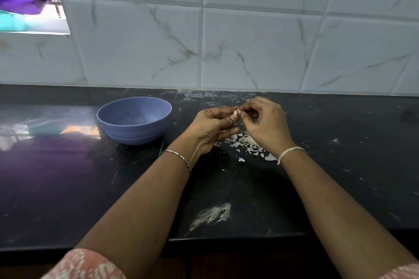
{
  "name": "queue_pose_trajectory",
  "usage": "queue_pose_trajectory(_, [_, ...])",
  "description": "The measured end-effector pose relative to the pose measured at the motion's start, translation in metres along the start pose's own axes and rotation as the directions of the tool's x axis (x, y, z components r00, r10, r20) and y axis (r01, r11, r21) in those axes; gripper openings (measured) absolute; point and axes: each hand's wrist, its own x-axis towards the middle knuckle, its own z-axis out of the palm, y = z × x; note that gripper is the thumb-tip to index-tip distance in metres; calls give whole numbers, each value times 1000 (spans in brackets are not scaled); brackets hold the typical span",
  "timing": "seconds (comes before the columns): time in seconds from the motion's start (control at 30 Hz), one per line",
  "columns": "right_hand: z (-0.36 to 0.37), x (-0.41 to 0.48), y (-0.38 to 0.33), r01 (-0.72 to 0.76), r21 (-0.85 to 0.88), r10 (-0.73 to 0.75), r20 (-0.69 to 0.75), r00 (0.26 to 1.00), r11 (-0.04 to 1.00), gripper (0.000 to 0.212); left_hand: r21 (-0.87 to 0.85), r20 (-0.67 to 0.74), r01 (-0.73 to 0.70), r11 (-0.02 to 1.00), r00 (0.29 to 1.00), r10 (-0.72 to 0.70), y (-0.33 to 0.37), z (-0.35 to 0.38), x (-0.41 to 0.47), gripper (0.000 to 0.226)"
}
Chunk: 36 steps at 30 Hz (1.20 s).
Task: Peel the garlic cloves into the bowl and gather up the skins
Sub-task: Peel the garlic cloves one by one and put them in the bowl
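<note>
A dark surface [340,165] is noted, with a blue bowl [133,120] standing at left. The left grip [210,129] and right grip [265,124] are held curled together above scattered skins [244,142]; a garlic clove [235,113] is pinched by both.

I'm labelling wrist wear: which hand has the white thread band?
The right hand, above the skin pile; the left hand, nearer the blue bowl, wears a thin metal bracelet. Both pinch the garlic clove.

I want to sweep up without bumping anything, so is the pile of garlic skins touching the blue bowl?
Apart. The head view shows bare black counter between the blue bowl and the garlic skins, which lie well to its right.
</note>
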Motion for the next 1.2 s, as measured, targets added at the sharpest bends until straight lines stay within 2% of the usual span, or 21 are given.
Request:
queue_pose_trajectory(0.27, [-2, 0, 5, 0, 4, 0, 45, 999, 1000, 7, 18, -22, 7, 1000, 1000, -7, 0, 0, 1, 18])
queue_pose_trajectory(0.6, [-2, -1, -4, 114, -180, -102, 75, 992, 977, 8, 46, -45, 1, 999, 999, 1, -1, -1, 2, 17])
queue_pose_trajectory(0.7, [-1, 0, -4, 68, -146, -61, 56, 997, 987, 6, 51, -48, -2, 999, 999, 4, -1, 0, 1, 16])
queue_pose_trajectory(0.8, [3, 1, 0, -47, -28, 47, 31, 998, 999, 6, 63, -56, -19, 998, 998, 22, -2, 1, 1, 16])
queue_pose_trajectory(0.93, [3, 3, 3, -169, 103, 162, 71, 984, 980, 8, 105, -68, -43, 994, 996, 50, -1, 2, -1, 16])
queue_pose_trajectory(1.2, [5, 1, 3, -96, 17, 96, 42, 995, 995, 8, 98, -72, -35, 995, 996, 43, 0, 2, -1, 15])
